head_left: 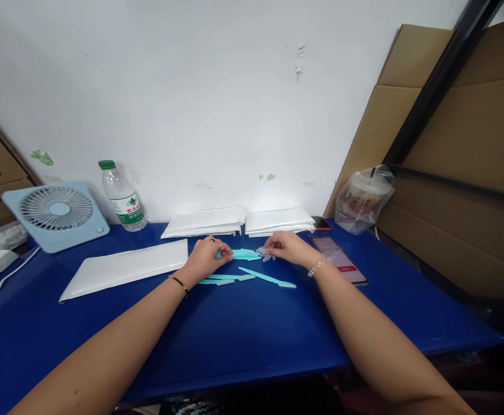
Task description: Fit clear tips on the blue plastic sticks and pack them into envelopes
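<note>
My left hand (206, 255) pinches, thumb against fingers, at the left end of a small bundle of turquoise eyebrow razors (245, 254). At the bundle's right end my right hand (289, 246) has its fingertips closed on one of several small translucent plastic caps (266, 252); part of the cap is hidden by the fingers. Nearer to me a single turquoise razor (268, 278) lies slanted on the blue table, its pale end to the right. To its left, more razors (230, 278) lie side by side, partly behind my left hand.
White padded envelopes (204, 221) are stacked along the wall, with another envelope (126, 268) at left. A fan (59, 213) and a water bottle (124, 199) stand back left. A phone (341, 259) lies beside my right forearm; a bagged drink cup (364, 199) stands behind it.
</note>
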`<state>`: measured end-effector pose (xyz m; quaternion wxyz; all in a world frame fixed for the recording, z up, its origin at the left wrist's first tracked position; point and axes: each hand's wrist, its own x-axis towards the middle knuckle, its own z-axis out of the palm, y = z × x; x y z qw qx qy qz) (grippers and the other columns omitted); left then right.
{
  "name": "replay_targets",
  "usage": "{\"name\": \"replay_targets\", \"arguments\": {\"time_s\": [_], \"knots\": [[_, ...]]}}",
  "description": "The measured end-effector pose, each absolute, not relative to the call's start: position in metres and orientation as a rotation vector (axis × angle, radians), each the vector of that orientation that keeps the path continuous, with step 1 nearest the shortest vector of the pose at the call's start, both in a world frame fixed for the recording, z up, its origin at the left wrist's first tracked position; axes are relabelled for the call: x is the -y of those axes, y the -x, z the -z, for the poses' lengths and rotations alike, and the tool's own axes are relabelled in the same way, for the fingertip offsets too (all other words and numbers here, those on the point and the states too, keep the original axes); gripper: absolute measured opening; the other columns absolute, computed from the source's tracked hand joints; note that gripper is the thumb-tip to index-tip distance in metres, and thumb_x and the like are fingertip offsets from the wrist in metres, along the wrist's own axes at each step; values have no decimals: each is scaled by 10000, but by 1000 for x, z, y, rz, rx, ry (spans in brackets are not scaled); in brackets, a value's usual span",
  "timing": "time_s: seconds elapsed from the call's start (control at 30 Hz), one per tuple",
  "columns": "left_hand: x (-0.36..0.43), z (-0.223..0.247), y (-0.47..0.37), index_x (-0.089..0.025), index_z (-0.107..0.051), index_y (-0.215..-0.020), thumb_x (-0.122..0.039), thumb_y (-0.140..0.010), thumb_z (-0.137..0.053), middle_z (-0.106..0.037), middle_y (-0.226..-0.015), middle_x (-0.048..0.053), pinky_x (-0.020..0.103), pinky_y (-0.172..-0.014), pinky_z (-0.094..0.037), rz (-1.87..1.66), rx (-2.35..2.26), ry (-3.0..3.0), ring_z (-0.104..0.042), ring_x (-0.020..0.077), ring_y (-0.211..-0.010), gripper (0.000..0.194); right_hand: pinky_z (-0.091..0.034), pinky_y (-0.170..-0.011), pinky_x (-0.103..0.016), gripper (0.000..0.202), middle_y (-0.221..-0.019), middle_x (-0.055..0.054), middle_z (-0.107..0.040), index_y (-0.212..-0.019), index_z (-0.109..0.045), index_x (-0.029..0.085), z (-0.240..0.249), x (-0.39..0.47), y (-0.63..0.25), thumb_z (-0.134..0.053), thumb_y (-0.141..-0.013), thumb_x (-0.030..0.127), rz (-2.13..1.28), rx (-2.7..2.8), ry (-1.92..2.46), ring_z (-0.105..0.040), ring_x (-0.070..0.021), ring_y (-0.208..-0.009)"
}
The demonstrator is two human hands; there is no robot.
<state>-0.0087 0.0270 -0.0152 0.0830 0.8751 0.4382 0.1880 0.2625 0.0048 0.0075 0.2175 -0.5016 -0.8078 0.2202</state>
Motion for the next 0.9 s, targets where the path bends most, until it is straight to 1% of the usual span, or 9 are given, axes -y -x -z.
{"name": "replay_targets", "arguments": {"time_s": [0.13, 0.2, 0.27, 0.33, 0.43, 0.53, 0.6, 0.7, 0.9], "knots": [[-27, 19, 9, -283, -646, -1006, -396, -782, -609, -652, -873, -3, 315, -738, -390, -586, -1334, -2586, -545, 215, -902, 253, -378, -534, -210, 201, -710, -8, -661, -771, -675, 172, -23, 12, -264, -699, -674, 347, -743, 2450, 1382, -567, -127, -615], [-26, 19, 8, -278, -640, -1017, -399, -779, -611, -645, -896, 4, 321, -748, -395, -603, -1347, -2581, -545, 220, -914, 269, -371, -515, -218, 192, -669, 0, -656, -701, -673, 177, -30, 21, -261, -745, -598, 322, -827, 2631, 1461, -565, -135, -591], [-23, 17, 7, -271, -644, -1009, -411, -803, -582, -647, -929, 12, 327, -765, -403, -634, -1321, -2592, -543, 223, -934, 257, -352, -487, -224, 152, -612, 4, -639, -647, -662, 178, -32, 27, -257, -748, -571, 279, -841, 2729, 1589, -554, -139, -556], [-17, 13, 4, -263, -650, -1004, -429, -857, -506, -650, -978, 21, 333, -795, -407, -680, -1245, -2613, -536, 219, -964, 264, -335, -470, -224, 114, -598, 5, -631, -632, -652, 180, -32, 29, -255, -729, -575, 241, -805, 2742, 1660, -544, -136, -540], [-6, 6, 0, -264, -641, -1061, -436, -910, -422, -649, -1046, 26, 342, -860, -392, -706, -1076, -2677, -519, 208, -1010, 317, -337, -478, -218, 69, -623, 5, -628, -655, -645, 178, -28, 26, -253, -687, -607, 204, -744, 2702, 1600, -536, -127, -543], [0, 4, -5, -280, -637, -1088, -434, -897, -471, -655, -1045, 18, 345, -865, -373, -633, -980, -2776, -511, 202, -1006, 296, -354, -518, -210, 75, -666, 1, -626, -730, -647, 173, -25, 22, -251, -651, -688, 234, -697, 2615, 1409, -538, -119, -578], [0, 5, -8, -268, -671, -1009, -431, -887, -498, -669, -954, 18, 333, -816, -377, -573, -994, -2825, -519, 198, -950, 267, -357, -539, -207, 98, -687, -4, -626, -772, -640, 169, -23, 20, -247, -630, -739, 261, -657, 2543, 1315, -538, -116, -601], [-3, 6, -8, -243, -700, -894, -424, -885, -504, -664, -815, 19, 311, -750, -380, -546, -1065, -2839, -522, 186, -864, 267, -348, -542, -204, 89, -696, -8, -623, -778, -627, 165, -20, 18, -243, -616, -768, 252, -605, 2472, 1298, -536, -115, -609], [-19, 10, 6, -257, -713, -858, -403, -863, -527, -687, -887, 8, 319, -758, -381, -502, -1199, -2745, -537, 196, -883, 236, -339, -556, -215, 34, -719, -23, -634, -763, -625, 160, -10, 4, -256, -595, -773, 171, -454, 2395, 1414, -540, -124, -625]]}}
